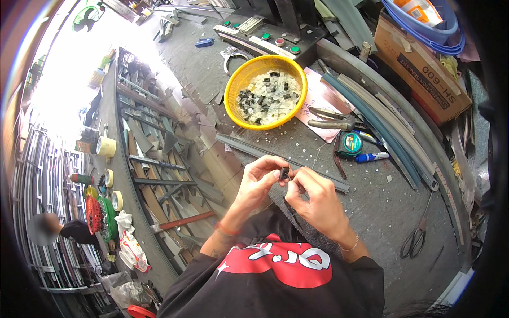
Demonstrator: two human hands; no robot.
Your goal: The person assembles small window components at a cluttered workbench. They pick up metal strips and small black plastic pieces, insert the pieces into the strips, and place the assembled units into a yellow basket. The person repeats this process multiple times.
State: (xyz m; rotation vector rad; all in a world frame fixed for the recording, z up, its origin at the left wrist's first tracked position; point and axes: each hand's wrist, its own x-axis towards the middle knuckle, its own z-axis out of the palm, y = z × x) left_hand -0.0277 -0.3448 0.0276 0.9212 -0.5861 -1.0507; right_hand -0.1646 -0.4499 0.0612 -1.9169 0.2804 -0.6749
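Black piece (284, 173) is pinched by left hand (258, 179), right hand's (318, 192) hold unclear; basket (258, 127) contains pale, black bits (270, 96).

Black piece (284, 173) partly hidden, basin (427, 35) cropped

One view, up on your head: left fisheye, aimed steeply down over your black T-shirt (204, 286) at gray workbench (371, 222). Your left hand (255, 179), right hand (318, 196) close, mid-frame; yellow basket (229, 102) farther out; metal profiles (34, 175) curving along left rim.
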